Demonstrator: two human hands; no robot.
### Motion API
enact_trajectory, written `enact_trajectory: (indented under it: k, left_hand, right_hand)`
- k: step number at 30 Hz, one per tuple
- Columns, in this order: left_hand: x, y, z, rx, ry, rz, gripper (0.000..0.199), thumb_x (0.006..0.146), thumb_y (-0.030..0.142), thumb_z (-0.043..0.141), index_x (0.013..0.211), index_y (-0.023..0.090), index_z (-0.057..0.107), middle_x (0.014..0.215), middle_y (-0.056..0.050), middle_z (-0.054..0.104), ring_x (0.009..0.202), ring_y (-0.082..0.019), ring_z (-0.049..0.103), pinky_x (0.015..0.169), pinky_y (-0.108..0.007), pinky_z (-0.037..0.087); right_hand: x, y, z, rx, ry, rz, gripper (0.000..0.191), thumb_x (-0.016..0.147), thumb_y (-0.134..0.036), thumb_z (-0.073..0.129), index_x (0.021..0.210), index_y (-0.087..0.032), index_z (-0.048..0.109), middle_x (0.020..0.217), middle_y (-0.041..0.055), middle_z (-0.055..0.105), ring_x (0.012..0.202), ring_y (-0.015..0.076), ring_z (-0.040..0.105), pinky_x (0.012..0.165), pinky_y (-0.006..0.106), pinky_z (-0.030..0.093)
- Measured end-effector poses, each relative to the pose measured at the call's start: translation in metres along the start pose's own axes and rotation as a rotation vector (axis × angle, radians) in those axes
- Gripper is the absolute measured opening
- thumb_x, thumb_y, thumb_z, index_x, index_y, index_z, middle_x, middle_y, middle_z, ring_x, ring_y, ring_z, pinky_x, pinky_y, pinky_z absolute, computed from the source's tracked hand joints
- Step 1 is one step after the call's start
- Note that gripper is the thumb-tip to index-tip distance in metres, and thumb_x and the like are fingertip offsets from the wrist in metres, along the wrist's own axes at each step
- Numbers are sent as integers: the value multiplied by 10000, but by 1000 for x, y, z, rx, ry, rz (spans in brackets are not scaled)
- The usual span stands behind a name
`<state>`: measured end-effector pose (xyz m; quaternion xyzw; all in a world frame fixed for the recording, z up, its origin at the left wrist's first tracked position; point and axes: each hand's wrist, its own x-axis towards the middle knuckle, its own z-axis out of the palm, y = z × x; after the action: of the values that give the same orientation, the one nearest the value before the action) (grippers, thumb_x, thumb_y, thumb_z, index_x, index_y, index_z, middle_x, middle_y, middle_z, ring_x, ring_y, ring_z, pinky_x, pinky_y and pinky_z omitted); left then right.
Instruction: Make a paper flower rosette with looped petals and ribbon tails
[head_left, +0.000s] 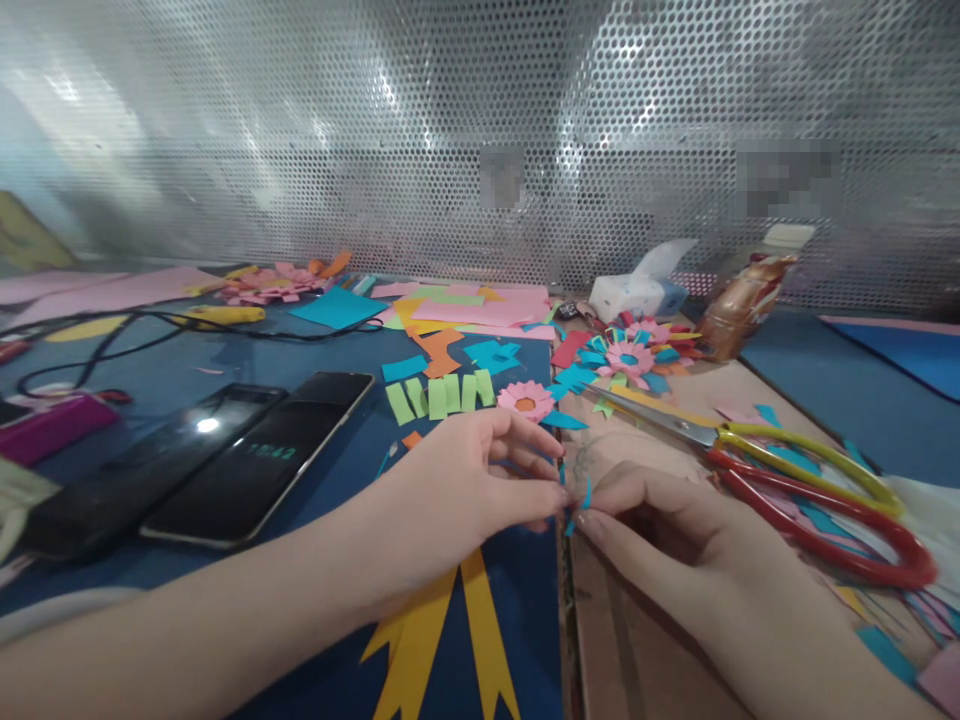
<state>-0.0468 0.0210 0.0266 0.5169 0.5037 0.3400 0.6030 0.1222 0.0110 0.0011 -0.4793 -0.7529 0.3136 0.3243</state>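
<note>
Close in front of me, both hands meet over a small piece of blue paper [587,494], narrow and bent. My right hand [675,540] pinches it between thumb and fingertips. From the other side my left hand [480,470] closes its thumb and curled fingers on the same piece, whose edges are partly hidden by the fingertips. Just beyond my left fingers lies a pink paper flower [525,400] with an orange centre. Yellow paper ribbons [420,650] with notched ends show below my left wrist. Large scissors [810,480] with red and yellow handles lie beside my right hand.
Two phones [262,455] lie at left near a black cable [97,345]. Green paper strips [446,397] and coloured sheets [480,305] are farther back. A paper flower bunch [630,355], tissue pack [637,295] and bottle [742,305] stand before the perforated metal panel [420,130].
</note>
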Motion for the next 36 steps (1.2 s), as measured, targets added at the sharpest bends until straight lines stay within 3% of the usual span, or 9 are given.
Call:
enact_trajectory:
  k: [13, 27, 36]
  left_hand:
    - [0, -1, 0, -7, -9, -4, 259, 653, 105, 650, 891, 141, 555, 699, 28, 602, 579, -65, 581, 584, -173, 475]
    - [0, 0, 0, -6, -15, 11, 278, 646, 65, 623, 905, 142, 554, 699, 25, 600, 584, -69, 575, 583, -178, 470]
    - [0, -3, 0, 6, -21, 27, 278, 643, 81, 622, 905, 149, 558, 697, 19, 606, 591, -81, 583, 581, -189, 471]
  right_hand:
    - [-2, 2, 0, -125, 58, -72, 132, 772, -303, 523, 675, -231, 576, 681, -18, 597, 654, 141, 582, 604, 254, 470]
    - [0, 3, 3, -101, 60, -80, 142, 773, -301, 523, 669, -216, 569, 698, -3, 591, 676, 146, 574, 627, 259, 482]
    - [2, 6, 3, -52, 41, -113, 114, 767, -266, 525, 673, -211, 559, 660, -10, 590, 622, 131, 564, 566, 235, 471]
